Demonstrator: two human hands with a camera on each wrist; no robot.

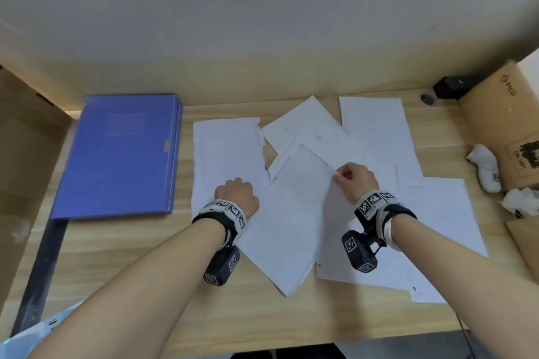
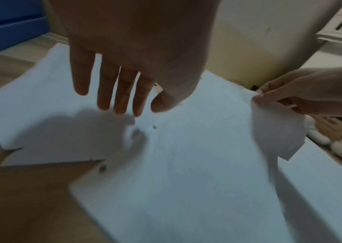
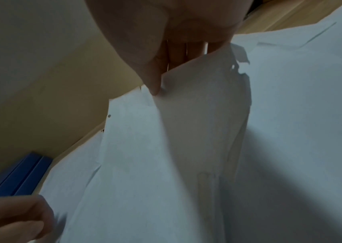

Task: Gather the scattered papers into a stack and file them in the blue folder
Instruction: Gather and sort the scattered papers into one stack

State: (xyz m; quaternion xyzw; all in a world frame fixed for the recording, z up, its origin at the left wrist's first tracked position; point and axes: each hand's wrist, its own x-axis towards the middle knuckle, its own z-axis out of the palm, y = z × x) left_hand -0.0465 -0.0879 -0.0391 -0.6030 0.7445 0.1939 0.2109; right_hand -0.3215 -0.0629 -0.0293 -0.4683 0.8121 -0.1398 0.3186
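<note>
The closed blue folder (image 1: 116,154) lies flat at the left of the wooden desk (image 1: 116,271). Several white sheets are scattered to its right, overlapping. My left hand (image 1: 236,194) hovers over the leftmost sheet (image 1: 227,151), which has a torn right edge; in the left wrist view its fingers (image 2: 103,98) are straight and cast a shadow on the paper below. My right hand (image 1: 350,179) pinches the right edge of the middle sheet (image 1: 294,213) between thumb (image 3: 154,82) and fingers, and that edge (image 3: 197,115) curls up off the desk.
A cardboard box (image 1: 501,125) stands at the right edge with white crumpled wads (image 1: 485,169) beside it. A black device (image 1: 452,86) sits at the back right. More cardboard (image 1: 26,154) flanks the left. The wall rises just behind the desk.
</note>
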